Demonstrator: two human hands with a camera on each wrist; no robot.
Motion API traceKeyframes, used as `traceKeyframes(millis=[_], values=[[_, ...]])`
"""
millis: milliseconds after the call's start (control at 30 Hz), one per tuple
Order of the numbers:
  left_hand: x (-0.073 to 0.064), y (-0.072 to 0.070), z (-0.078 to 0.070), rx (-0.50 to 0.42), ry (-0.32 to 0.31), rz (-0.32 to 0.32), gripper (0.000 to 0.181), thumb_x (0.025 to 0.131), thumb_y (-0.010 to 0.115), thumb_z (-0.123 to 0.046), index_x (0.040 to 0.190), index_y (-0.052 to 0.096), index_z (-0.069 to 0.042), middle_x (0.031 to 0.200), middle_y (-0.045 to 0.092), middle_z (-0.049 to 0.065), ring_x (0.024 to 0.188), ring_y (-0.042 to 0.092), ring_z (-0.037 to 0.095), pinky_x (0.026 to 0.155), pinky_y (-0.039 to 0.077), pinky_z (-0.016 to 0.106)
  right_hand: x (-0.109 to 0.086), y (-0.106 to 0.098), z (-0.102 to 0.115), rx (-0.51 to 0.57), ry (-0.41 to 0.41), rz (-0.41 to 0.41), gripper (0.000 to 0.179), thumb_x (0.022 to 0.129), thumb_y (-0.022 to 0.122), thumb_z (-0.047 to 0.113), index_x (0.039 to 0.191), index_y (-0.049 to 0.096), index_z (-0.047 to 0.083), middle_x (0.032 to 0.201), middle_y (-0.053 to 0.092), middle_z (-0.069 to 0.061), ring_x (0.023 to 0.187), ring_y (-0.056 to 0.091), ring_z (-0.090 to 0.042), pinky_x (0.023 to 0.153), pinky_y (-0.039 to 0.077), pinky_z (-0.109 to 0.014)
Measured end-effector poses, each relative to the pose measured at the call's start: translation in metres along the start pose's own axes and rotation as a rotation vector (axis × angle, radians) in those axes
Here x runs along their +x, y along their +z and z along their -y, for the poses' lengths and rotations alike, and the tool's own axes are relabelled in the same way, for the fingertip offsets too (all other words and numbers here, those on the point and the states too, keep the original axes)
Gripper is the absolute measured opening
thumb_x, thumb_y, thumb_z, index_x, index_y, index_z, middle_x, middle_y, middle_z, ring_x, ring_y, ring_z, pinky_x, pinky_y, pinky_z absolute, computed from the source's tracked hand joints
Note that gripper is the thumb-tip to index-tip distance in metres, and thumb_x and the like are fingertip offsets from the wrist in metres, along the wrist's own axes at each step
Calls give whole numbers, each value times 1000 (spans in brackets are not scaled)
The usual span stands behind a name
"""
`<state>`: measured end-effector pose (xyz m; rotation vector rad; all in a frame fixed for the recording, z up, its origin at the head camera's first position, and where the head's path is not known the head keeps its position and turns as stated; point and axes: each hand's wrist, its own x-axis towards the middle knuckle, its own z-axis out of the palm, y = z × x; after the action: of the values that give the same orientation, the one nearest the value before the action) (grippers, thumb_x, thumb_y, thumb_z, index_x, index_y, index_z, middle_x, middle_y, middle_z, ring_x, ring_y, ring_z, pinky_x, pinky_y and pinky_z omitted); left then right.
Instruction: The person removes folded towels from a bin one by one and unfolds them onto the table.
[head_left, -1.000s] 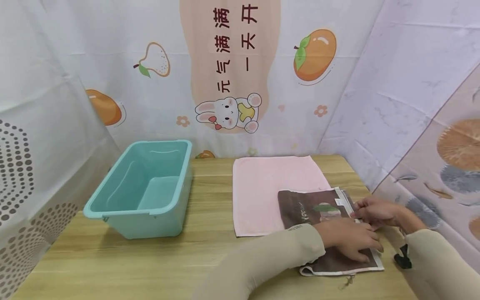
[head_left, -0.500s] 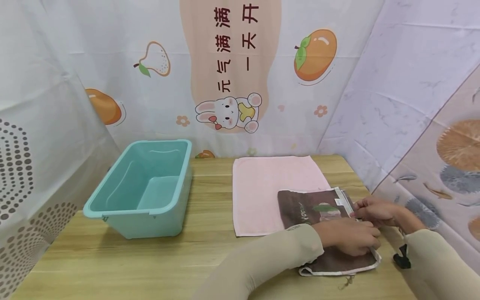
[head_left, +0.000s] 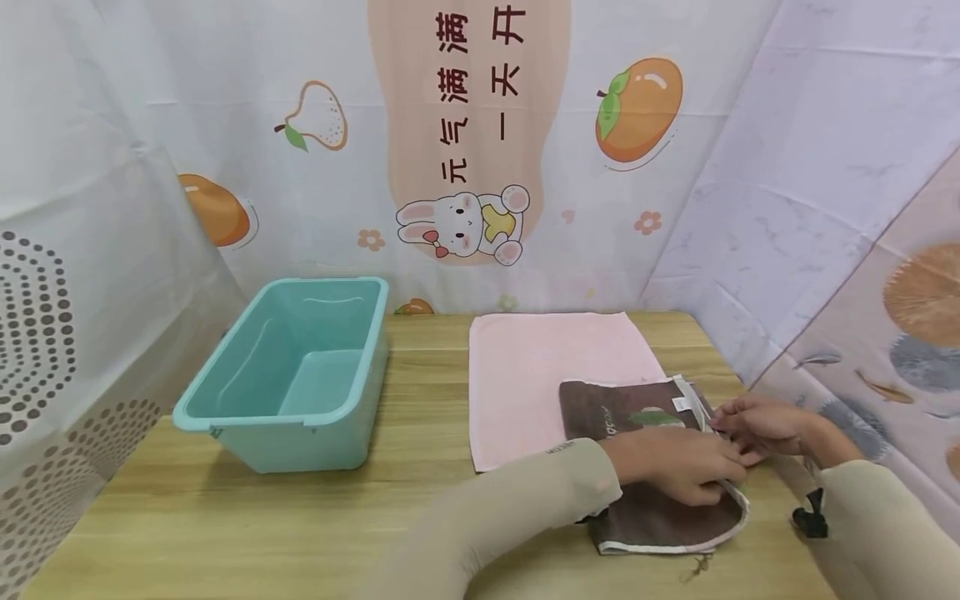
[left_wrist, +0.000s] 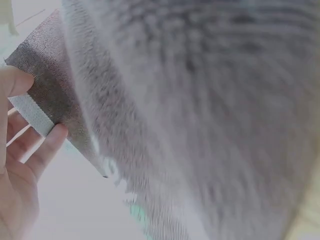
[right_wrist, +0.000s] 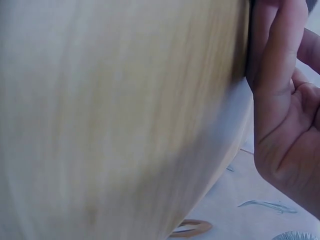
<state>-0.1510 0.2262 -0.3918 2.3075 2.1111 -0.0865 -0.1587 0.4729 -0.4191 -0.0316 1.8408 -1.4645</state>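
Note:
A brown towel [head_left: 656, 521] with a white hem, pale lettering and a green print lies folded at the right of the table, its far part over a pink towel [head_left: 551, 358]. My left hand [head_left: 686, 462] reaches across it and lifts its right edge into a curve. In the left wrist view, the thumb and fingers [left_wrist: 54, 134] of that hand pinch the white-hemmed border. Farther right, my right hand [head_left: 772, 429] grips the same edge beside the white tag. Only part of the right hand shows in the right wrist view, and its fingertips are hidden there.
An empty turquoise tub [head_left: 300, 450] stands at the left of the wooden table [head_left: 420, 508]. Printed curtains [head_left: 547, 283] hang behind and along both sides. A small tuft of threads [head_left: 697, 568] lies near the towel's front edge.
My left hand has drawn the brown towel's near right edge up and leftward, so it now curves. The right hand stays by the edge; the head view has shifted slightly.

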Motion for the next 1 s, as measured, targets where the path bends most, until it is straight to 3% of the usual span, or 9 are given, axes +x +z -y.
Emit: traceKeyframes(millis=[67,167,300,467,767,1000], values=[[-8,-4,1,0,5,-14,30,102,53,-21,130,64,-21,128,59,-10,112,50,0,99,34,7,0,-1,0,-3,0,-4,19,109,40,11,102,58,8,96,68,-8,83,69,-19,69,60,-28],[-20,-9,1,14,11,-15,32,103,52,-21,132,64,-21,129,61,-9,116,53,2,100,34,8,0,-1,-1,2,7,-5,19,110,41,12,102,57,8,95,69,-9,82,70,-20,69,60,-30],[-40,-16,-3,66,-7,1,23,103,52,-23,121,65,-22,113,61,-10,104,55,8,91,40,14,0,-1,-2,-9,17,-18,18,110,41,14,102,56,7,93,71,-9,80,71,-18,68,61,-30],[-71,-22,-8,71,-32,-22,22,102,50,-20,119,65,-21,109,60,-8,99,54,9,88,42,17,-1,4,-2,-20,29,-40,17,110,43,15,103,56,6,92,71,-8,80,71,-18,68,61,-31],[-134,-11,-5,97,-83,-105,21,102,49,-19,116,66,-20,108,62,-7,99,55,11,87,44,17,2,3,-5,-53,42,-75,16,109,47,17,104,59,8,93,72,-7,79,71,-17,67,61,-31],[-170,-2,-6,110,-107,-177,17,101,52,-17,109,67,-19,102,63,-7,92,56,10,84,46,19,1,1,-4,-65,40,-75,17,109,47,16,104,61,9,93,72,-6,79,70,-17,67,61,-32]])
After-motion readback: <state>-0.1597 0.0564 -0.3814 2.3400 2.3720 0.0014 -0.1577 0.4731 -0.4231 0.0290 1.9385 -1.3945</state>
